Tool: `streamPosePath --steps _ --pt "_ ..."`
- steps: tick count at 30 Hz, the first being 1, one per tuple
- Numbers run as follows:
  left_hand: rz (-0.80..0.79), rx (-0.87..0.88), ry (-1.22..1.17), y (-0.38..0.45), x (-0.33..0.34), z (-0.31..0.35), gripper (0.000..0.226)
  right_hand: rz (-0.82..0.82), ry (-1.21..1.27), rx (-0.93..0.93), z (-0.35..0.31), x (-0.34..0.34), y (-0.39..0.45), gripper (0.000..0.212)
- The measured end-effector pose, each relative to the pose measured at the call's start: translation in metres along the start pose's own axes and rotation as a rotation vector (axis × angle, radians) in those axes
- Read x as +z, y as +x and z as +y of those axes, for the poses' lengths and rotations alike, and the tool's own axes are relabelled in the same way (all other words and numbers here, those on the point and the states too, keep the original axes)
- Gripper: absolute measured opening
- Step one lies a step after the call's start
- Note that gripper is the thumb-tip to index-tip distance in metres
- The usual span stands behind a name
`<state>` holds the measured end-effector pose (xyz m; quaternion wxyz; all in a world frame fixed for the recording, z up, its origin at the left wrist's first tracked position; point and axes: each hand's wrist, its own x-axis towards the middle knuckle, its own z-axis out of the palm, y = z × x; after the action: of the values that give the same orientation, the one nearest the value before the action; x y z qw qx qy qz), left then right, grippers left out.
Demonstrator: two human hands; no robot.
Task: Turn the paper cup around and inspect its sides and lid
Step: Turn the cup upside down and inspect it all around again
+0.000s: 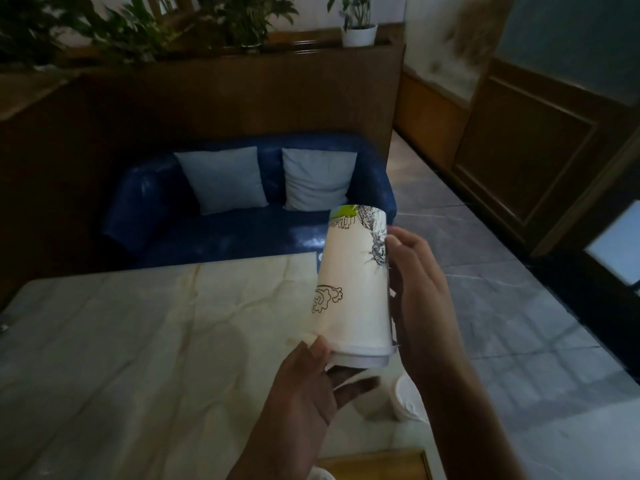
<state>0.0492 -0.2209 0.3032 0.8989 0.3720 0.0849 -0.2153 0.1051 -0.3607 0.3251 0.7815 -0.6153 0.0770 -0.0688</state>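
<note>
Head view: cup [353, 285] held upside down in both hands above the table [138, 341].
Lid [360, 358] end was at 6 o'clock, base at 12. Left hand [311, 386] gripped the lid rim from 7 o'clock, thumb on the wall. Right hand [419, 292] clasped the cup's side at 3 o'clock. Sofa [242, 223] sat behind the table at 12.

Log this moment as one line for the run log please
paper cup: inverted, lid end down, above table | left hand: at lid rim | right hand: on side
</note>
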Motion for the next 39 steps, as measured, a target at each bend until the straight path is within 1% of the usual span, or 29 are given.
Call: streamPosePath --steps 3,9,13,14,16,17,18,20,22,24,25,26,27,29,30,31,32,34,36,39 --pt "0.071 0.104 0.070 0.004 -0.003 -0.003 0.111 0.005 -0.029 -0.001 0.001 -0.001 -0.001 0.018" --pt "0.146 0.251 0.306 0.008 -0.011 -0.009 0.101 -0.048 -0.039 0.035 -0.002 0.003 -0.002 0.023" --pt "0.163 0.333 0.401 0.007 -0.011 -0.010 0.089 -0.087 -0.045 0.075 -0.003 0.006 -0.005 0.021" --pt "0.169 0.344 0.434 0.007 -0.012 -0.011 0.084 -0.104 -0.044 0.075 -0.004 0.007 -0.006 0.027" --pt "0.232 0.366 0.519 0.006 -0.010 -0.012 0.077 -0.148 -0.047 0.081 -0.006 0.008 -0.007 0.054" --pt "0.275 0.381 0.572 0.006 -0.010 -0.013 0.080 -0.165 -0.057 0.091 -0.006 0.009 -0.007 0.066" --pt "0.320 0.402 0.639 0.005 -0.010 -0.015 0.086 -0.176 -0.058 0.100 -0.006 0.010 -0.008 0.073" --pt "0.386 0.458 0.779 0.004 -0.009 -0.019 0.098 -0.173 -0.029 0.109 -0.006 0.012 -0.009 0.077" --pt "0.389 0.487 0.834 0.002 -0.009 -0.021 0.104 -0.158 0.000 0.103 -0.006 0.012 -0.011 0.081" --pt "0.352 0.465 0.798 0.002 -0.006 -0.016 0.107 -0.155 0.048 0.099 -0.008 0.011 -0.012 0.080" --pt "0.336 0.432 0.744 0.002 -0.004 -0.012 0.110 -0.159 0.077 0.103 -0.009 0.011 -0.013 0.078" --pt "0.335 0.375 0.634 0.003 -0.002 -0.008 0.114 -0.160 0.109 0.109 -0.010 0.010 -0.014 0.075" --pt "0.331 0.306 0.476 0.004 -0.002 -0.004 0.111 -0.157 0.140 0.117 -0.011 0.009 -0.014 0.073" --pt "0.283 0.158 0.148 0.004 -0.005 0.000 0.084 -0.155 0.198 0.136 -0.011 0.008 -0.014 0.066" --pt "0.233 0.079 0.027 0.003 -0.006 0.001 0.075 -0.160 0.223 0.142 -0.011 0.008 -0.014 0.056" --pt "0.178 0.010 -0.056 0.002 -0.007 0.001 0.074 -0.166 0.239 0.145 -0.010 0.007 -0.014 0.043" --pt "0.137 -0.040 -0.112 0.001 -0.008 0.000 0.077 -0.169 0.248 0.148 -0.010 0.008 -0.014 0.032" --pt "0.065 -0.106 -0.182 0.000 -0.008 0.000 0.084 -0.166 0.250 0.154 -0.009 0.008 -0.014 0.023" --pt "0.008 -0.132 -0.204 -0.001 -0.006 0.000 0.090 -0.164 0.243 0.150 -0.008 0.009 -0.014 0.024" --pt "-0.044 -0.139 -0.176 -0.002 -0.007 -0.003 0.107 -0.171 0.225 0.127 -0.006 0.009 -0.014 0.028"
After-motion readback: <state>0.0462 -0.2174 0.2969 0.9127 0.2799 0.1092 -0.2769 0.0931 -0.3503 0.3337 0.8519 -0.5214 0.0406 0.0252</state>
